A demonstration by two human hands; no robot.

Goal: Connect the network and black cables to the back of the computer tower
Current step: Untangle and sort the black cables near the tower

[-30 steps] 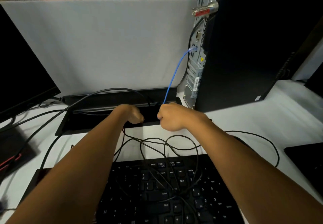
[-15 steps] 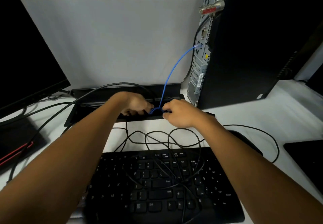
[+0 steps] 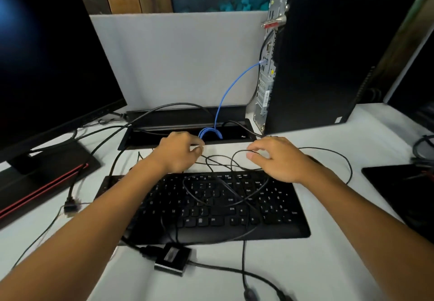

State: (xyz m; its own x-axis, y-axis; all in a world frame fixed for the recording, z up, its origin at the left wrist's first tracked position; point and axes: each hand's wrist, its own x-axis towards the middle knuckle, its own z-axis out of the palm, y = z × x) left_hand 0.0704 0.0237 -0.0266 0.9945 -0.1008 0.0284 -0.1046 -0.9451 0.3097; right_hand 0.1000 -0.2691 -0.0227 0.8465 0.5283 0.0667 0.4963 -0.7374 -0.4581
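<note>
A white desk (image 3: 305, 265) carries a black keyboard (image 3: 211, 206), a monitor (image 3: 47, 66) on its stand, an upright computer tower (image 3: 328, 66) and tangled black cables (image 3: 328, 157).

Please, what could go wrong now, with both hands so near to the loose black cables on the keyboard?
1. The thin black cables lie tangled in loops over the keyboard; pulling one with the right hand may tighten a knot or drag the keyboard.
2. The left hand is close to the blue network cable, already plugged into the computer tower; catching it might strain that plug.
</note>
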